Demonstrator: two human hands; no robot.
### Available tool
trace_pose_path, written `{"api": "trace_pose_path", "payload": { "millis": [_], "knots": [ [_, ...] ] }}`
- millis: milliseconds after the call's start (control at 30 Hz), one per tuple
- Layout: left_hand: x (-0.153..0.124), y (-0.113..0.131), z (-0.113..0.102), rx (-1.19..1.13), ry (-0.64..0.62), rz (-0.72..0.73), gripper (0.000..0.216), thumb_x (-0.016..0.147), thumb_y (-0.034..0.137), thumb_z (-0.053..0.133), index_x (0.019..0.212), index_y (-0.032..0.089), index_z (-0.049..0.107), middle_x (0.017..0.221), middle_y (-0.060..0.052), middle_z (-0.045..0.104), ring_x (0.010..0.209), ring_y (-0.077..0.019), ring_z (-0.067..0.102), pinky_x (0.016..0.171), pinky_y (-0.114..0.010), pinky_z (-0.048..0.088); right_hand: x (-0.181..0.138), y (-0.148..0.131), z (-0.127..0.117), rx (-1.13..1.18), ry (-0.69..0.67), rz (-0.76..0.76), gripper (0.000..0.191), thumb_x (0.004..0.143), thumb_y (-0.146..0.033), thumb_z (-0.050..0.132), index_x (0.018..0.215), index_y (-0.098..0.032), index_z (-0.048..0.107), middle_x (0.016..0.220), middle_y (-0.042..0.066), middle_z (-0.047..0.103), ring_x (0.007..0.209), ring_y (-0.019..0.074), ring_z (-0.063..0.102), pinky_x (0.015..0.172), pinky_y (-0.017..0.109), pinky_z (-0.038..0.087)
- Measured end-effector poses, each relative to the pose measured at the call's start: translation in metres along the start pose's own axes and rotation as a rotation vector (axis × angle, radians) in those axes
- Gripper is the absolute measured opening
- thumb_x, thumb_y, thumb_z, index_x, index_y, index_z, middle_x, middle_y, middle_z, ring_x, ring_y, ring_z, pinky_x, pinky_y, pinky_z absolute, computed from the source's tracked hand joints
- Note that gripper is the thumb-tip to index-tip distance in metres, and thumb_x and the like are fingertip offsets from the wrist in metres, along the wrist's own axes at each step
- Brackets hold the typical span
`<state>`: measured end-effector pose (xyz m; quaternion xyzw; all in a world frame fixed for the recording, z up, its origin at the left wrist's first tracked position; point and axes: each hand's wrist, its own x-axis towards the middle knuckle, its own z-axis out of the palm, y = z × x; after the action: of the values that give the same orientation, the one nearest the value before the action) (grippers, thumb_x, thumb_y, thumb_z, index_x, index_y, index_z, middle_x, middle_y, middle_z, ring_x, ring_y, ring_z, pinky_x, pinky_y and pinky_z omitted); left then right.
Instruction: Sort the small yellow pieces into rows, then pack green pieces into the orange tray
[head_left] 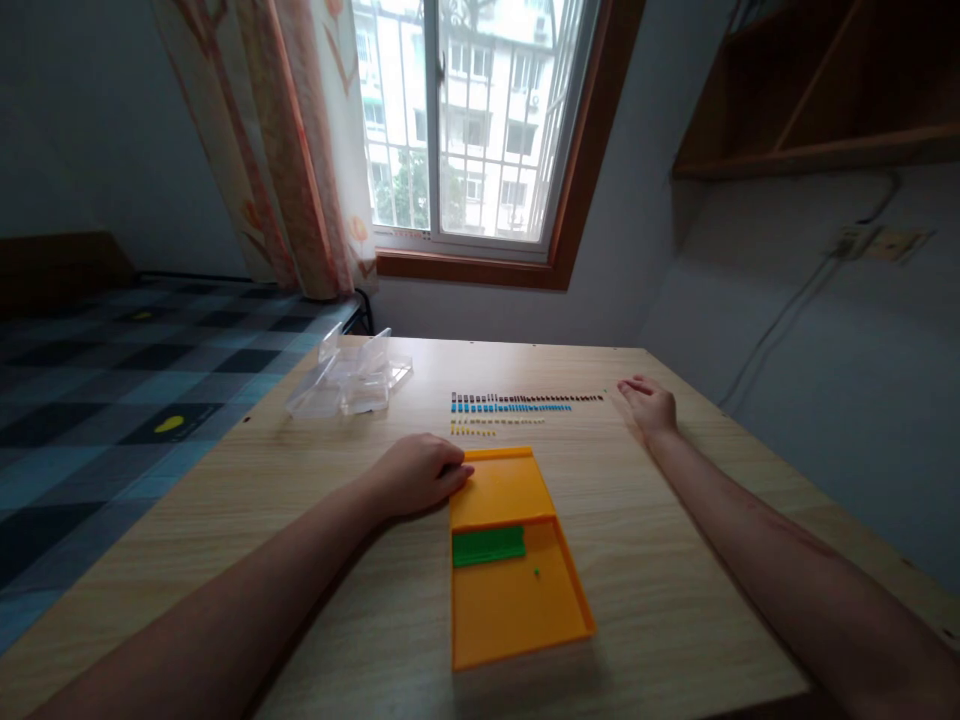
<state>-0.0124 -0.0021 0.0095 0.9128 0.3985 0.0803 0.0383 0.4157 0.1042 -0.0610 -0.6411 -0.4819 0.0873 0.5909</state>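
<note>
My left hand [424, 472] rests at the upper left corner of an open orange plastic box [517, 615], closed with fingertips and thumb on its edge. In the box lie a green strip [489, 546] and one tiny green piece [536, 573]. My right hand [646, 402] lies on the table at the far right, fingers bent and pressed together; whatever they hold is too small to make out. Just left of its fingertips sits a tiny green bit [605, 391]. Beyond the box run rows of tiny pieces: dark brown [525, 399], blue [510, 408], pale [499, 421] and yellow [472, 432].
A clear plastic organiser [352, 380] with raised lids stands at the back left of the wooden table [360, 620]. Left of the table is a bed with a checked cover [165, 370]. A window is behind, and a cable [780, 320] hangs along the right wall.
</note>
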Motion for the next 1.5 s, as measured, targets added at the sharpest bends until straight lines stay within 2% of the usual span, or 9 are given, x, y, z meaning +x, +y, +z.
{"api": "trace_pose_path", "payload": {
  "millis": [167, 300, 367, 433, 500, 600, 933, 1333, 1500],
  "knots": [
    [0.0, -0.002, 0.002, -0.003, 0.022, 0.005, 0.038, 0.095, 0.039, 0.05, 0.065, 0.019, 0.063, 0.068, -0.005, 0.067, 0.062, -0.0173, 0.057, 0.058, -0.028, 0.033, -0.051, -0.047, -0.008, 0.043, -0.074, -0.107, 0.028, 0.078, -0.045, 0.075, 0.089, -0.02, 0.079, 0.134, 0.012, 0.065, 0.128, 0.0307, 0.058, 0.118, 0.047, 0.037],
    [-0.001, -0.001, 0.002, -0.012, 0.011, 0.004, 0.038, 0.095, 0.038, 0.049, 0.066, 0.019, 0.064, 0.068, -0.005, 0.067, 0.063, -0.0175, 0.057, 0.059, -0.028, 0.034, -0.099, -0.105, -0.016, 0.143, -0.34, -0.339, 0.018, 0.084, -0.043, 0.074, 0.089, -0.027, 0.08, 0.135, 0.008, 0.064, 0.131, 0.0302, 0.055, 0.114, 0.052, 0.04],
    [-0.001, 0.0, 0.001, -0.012, 0.008, 0.002, 0.038, 0.095, 0.038, 0.049, 0.066, 0.019, 0.065, 0.068, -0.005, 0.067, 0.063, -0.0178, 0.058, 0.059, -0.028, 0.035, -0.123, -0.133, -0.023, 0.138, -0.528, -0.531, 0.011, 0.087, -0.037, 0.073, 0.088, -0.028, 0.08, 0.13, 0.006, 0.067, 0.13, 0.0284, 0.055, 0.113, 0.052, 0.04],
    [-0.001, 0.0, 0.001, -0.01, 0.008, 0.0, 0.038, 0.095, 0.039, 0.049, 0.066, 0.019, 0.065, 0.068, -0.005, 0.067, 0.063, -0.0177, 0.058, 0.059, -0.029, 0.035, -0.144, -0.154, -0.03, 0.054, -0.685, -0.693, 0.008, 0.088, -0.031, 0.072, 0.085, -0.029, 0.08, 0.115, 0.006, 0.074, 0.125, 0.0282, 0.057, 0.107, 0.051, 0.043],
    [0.0, 0.0, 0.001, -0.011, 0.007, 0.0, 0.038, 0.095, 0.038, 0.049, 0.066, 0.019, 0.064, 0.068, -0.005, 0.068, 0.063, -0.0176, 0.058, 0.059, -0.029, 0.035, -0.16, -0.168, -0.037, -0.037, -0.838, -0.736, 0.011, 0.09, -0.028, 0.07, 0.085, -0.029, 0.08, 0.091, 0.005, 0.076, 0.1, 0.0248, 0.065, 0.093, 0.046, 0.048],
    [0.0, 0.0, 0.002, -0.02, 0.007, 0.008, 0.037, 0.094, 0.038, 0.05, 0.066, 0.019, 0.064, 0.069, -0.006, 0.068, 0.064, -0.0179, 0.058, 0.059, -0.029, 0.036, -0.174, -0.175, -0.044, -0.113, -0.971, -0.717, 0.012, 0.091, -0.028, 0.07, 0.084, -0.028, 0.079, 0.078, 0.003, 0.074, 0.079, 0.0203, 0.063, 0.08, 0.04, 0.047],
    [0.0, 0.0, 0.001, -0.01, -0.015, -0.007, 0.038, 0.095, 0.038, 0.049, 0.066, 0.019, 0.063, 0.07, -0.006, 0.068, 0.065, -0.0181, 0.057, 0.06, -0.029, 0.034, -0.184, -0.17, -0.04, -0.175, -1.094, -0.681, 0.013, 0.083, -0.017, 0.072, 0.077, -0.027, 0.078, 0.074, 0.0, 0.072, 0.071, 0.0168, 0.058, 0.073, 0.034, 0.041],
    [0.0, 0.002, 0.0, 0.007, -0.015, -0.003, 0.037, 0.095, 0.038, 0.05, 0.067, 0.019, 0.065, 0.071, -0.006, 0.069, 0.065, -0.0177, 0.057, 0.06, -0.029, 0.034, -0.178, -0.174, -0.045, -0.213, -1.055, -0.65, 0.013, 0.086, -0.019, 0.07, 0.084, -0.028, 0.08, 0.083, 0.002, 0.073, 0.078, 0.0183, 0.059, 0.074, 0.035, 0.042],
    [0.0, 0.002, 0.0, 0.012, -0.014, -0.002, 0.037, 0.095, 0.038, 0.05, 0.067, 0.018, 0.065, 0.07, -0.006, 0.068, 0.064, -0.0174, 0.056, 0.06, -0.028, 0.034, -0.172, -0.179, -0.05, -0.207, -1.147, -0.748, 0.018, 0.089, -0.015, 0.065, 0.086, -0.026, 0.079, 0.088, 0.002, 0.072, 0.079, 0.0171, 0.057, 0.077, 0.034, 0.041]
  ]
}}
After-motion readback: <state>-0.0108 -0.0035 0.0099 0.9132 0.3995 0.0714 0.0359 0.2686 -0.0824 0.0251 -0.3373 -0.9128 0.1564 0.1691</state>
